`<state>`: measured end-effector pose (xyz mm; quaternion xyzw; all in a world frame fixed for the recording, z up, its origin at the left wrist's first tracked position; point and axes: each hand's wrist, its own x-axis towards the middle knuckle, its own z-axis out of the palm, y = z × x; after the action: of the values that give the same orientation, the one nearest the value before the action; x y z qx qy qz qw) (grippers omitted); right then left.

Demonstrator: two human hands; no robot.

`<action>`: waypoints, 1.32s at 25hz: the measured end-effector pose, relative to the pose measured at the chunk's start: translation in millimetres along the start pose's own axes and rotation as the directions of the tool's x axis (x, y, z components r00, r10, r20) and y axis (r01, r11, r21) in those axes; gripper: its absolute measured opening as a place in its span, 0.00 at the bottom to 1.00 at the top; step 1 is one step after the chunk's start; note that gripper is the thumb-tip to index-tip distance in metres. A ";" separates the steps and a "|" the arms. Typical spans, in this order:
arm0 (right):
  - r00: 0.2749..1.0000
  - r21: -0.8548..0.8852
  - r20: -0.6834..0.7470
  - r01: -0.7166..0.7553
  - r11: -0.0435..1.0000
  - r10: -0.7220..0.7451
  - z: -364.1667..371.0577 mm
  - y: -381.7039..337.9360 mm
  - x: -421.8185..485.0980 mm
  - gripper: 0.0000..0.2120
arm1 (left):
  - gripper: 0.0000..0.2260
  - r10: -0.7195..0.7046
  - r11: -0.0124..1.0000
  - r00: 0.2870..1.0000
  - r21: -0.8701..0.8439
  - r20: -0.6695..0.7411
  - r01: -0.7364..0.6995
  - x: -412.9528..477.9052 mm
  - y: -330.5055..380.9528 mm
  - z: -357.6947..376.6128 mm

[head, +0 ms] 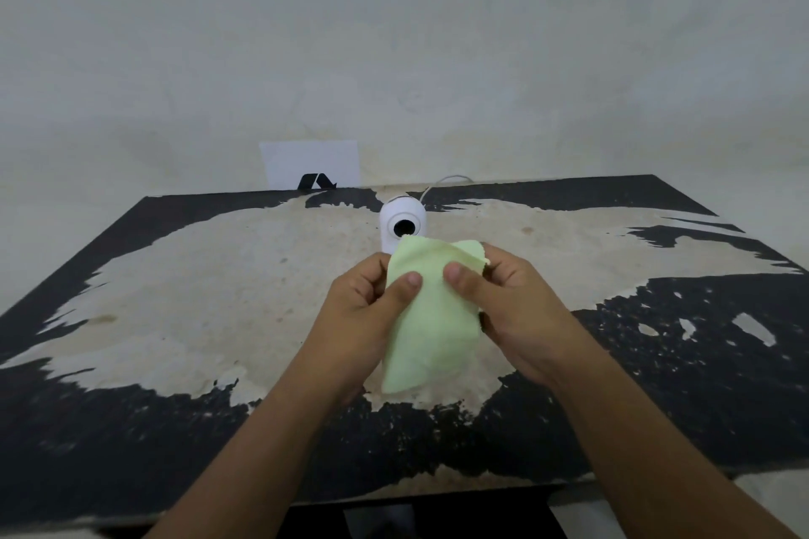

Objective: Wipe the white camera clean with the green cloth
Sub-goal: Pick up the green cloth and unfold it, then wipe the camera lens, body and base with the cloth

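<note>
The white camera [402, 223] stands upright near the far edge of the table, its dark round lens facing me. A pale green cloth [431, 319] hangs in the air in front of it, its top edge covering the camera's lower part from view. My left hand [367, 302] pinches the cloth's upper left side with the thumb on top. My right hand [503, 298] pinches the upper right side the same way. The cloth is apart from the camera, nearer to me.
A worn table [219, 298] with black paint peeled to a beige patch fills the view. A thin white cable [442, 182] runs from the camera's back. A white sheet with a black mark [311, 166] leans on the wall behind.
</note>
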<state>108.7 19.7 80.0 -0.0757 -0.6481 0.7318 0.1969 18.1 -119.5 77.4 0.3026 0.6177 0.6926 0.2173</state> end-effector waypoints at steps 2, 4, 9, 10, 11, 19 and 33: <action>0.995 0.036 0.069 -0.082 0.996 0.079 0.7 6.3 1.0 0.13 | 0.04 0.005 1.000 0.998 -0.028 -0.070 -0.007 4.4 -0.6 -0.9; 0.994 0.046 0.055 -0.092 0.995 0.089 1.9 11.3 4.6 0.12 | 0.04 -0.028 0.998 0.998 -0.063 -0.051 0.025 7.7 -3.1 -3.8; 1.000 -0.017 -0.011 -0.021 1.000 0.021 3.9 9.6 21.4 0.11 | 0.08 -0.257 0.965 0.966 -0.041 0.034 0.258 5.7 -16.2 -12.9; 1.000 -0.027 0.005 -0.007 1.000 0.008 3.6 9.2 23.5 0.12 | 0.07 -0.261 0.963 0.965 -0.063 0.025 0.262 7.7 -17.0 -15.1; 0.999 -0.046 0.045 0.018 0.999 -0.016 2.6 8.7 24.6 0.12 | 0.07 -0.257 0.960 0.966 -0.110 0.021 0.258 10.8 -17.7 -17.3; 0.949 -0.442 0.261 0.280 0.852 -0.176 -5.1 15.2 34.5 0.19 | 0.11 -0.401 0.805 0.902 -0.408 0.161 0.431 26.1 -32.6 -28.2; 0.971 -0.266 -0.009 -0.233 0.935 0.240 -33.9 55.3 91.5 0.07 | 0.07 -0.123 0.962 0.991 0.251 0.048 0.107 111.3 -44.2 -34.9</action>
<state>27.2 81.6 34.1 -0.1700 -0.7287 0.6575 0.0879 -89.5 -63.4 48.7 0.3126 0.7088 0.5862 0.2372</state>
